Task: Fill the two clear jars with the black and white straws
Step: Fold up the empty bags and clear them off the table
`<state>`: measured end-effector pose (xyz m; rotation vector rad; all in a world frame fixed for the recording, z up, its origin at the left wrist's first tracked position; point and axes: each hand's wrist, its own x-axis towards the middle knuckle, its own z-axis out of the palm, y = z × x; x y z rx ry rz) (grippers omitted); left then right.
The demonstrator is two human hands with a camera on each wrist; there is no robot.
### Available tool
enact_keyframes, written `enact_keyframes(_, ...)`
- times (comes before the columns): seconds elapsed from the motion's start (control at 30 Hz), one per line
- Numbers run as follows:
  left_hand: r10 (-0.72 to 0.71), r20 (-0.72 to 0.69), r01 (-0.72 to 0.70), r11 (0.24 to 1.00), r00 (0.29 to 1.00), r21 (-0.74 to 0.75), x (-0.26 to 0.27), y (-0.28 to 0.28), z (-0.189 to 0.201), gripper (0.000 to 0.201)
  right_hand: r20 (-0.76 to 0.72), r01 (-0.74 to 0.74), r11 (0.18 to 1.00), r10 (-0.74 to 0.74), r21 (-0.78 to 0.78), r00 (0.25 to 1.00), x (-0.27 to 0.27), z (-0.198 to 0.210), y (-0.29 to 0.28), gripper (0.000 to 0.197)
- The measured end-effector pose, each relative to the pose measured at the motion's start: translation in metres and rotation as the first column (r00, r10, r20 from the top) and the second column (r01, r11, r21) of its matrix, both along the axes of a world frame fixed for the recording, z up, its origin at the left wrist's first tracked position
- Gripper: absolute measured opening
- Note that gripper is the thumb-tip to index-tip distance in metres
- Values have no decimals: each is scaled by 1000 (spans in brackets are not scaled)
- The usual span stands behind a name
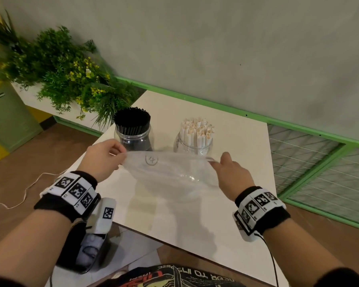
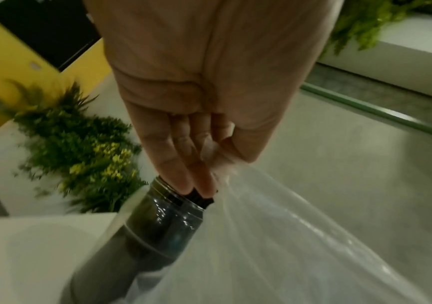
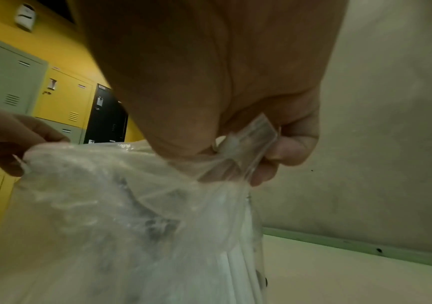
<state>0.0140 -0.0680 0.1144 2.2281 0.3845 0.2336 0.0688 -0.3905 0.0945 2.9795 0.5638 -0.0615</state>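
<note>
Two clear jars stand at the far side of the white table. The left jar holds a dense bundle of black straws; the right jar holds white straws. In front of them a clear plastic bag hangs stretched between my hands. My left hand pinches its left corner, with thumb and fingers closed on the film. My right hand pinches the right corner. The bag looks empty, and the jar shows dark behind it.
A leafy plant with yellow flowers sits in a white planter left of the table. A green-framed wire fence runs along the grey wall on the right. Yellow and green lockers stand further off. A white cable lies on the floor.
</note>
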Motion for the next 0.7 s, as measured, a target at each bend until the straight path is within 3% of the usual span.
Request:
enact_keyframes(0.1, 9, -47, 0, 982, 999, 190, -3, 9, 0, 12, -216, 43, 975, 5, 218, 976, 9, 6, 0, 51)
enact_keyframes(0.17, 36, -74, -14, 959, 997, 285, -4, 11, -1, 21, -313, 115, 872, 45, 475, 949, 10, 14, 3, 35)
enact_keyframes(0.23, 50, -15, -41, 921, 999, 387, -8, 4, 5, 40, -309, 155, 743, 73, 651, 948, 6, 26, 8, 27)
enact_keyframes(0.27, -2, 77, -30, 912, 997, 409, -12, -8, 12, 46, -293, 145, 706, 93, 693, 952, 4, 32, 12, 24)
enact_keyframes(0.33, -262, 200, 150, 881, 944, 448, -21, -43, 30, 60, -267, 101, 671, 150, 735, 952, -1, 43, 23, 21)
enact_keyframes(0.4, -493, 109, 376, 772, 863, 512, -25, -84, 38, 69, -253, 71, 592, 230, 803, 940, -5, 55, 38, 21)
enact_keyframes(0.47, -540, 18, 471, 750, 842, 465, -19, -108, 35, 59, -244, 97, 404, 328, 909, 913, -9, 64, 49, 21)
enact_keyframes(0.53, -481, 116, 426, 847, 869, 319, -7, -108, 32, 30, -213, 128, 229, 397, 965, 893, -11, 67, 47, 26)
enact_keyframes(0.57, -428, 172, 386, 894, 888, 229, -4, -102, 32, 19, -190, 115, 209, 387, 971, 902, -12, 65, 41, 34)
enact_keyframes(0.6, -377, 211, 352, 925, 902, 144, -2, -94, 34, 14, -168, 79, 257, 345, 963, 924, -11, 59, 31, 44)
enact_keyframes(0.7, -255, 288, 278, 960, 923, -41, -4, -70, 44, 17, -113, -38, 659, 186, 751, 976, -4, 29, -7, 82)
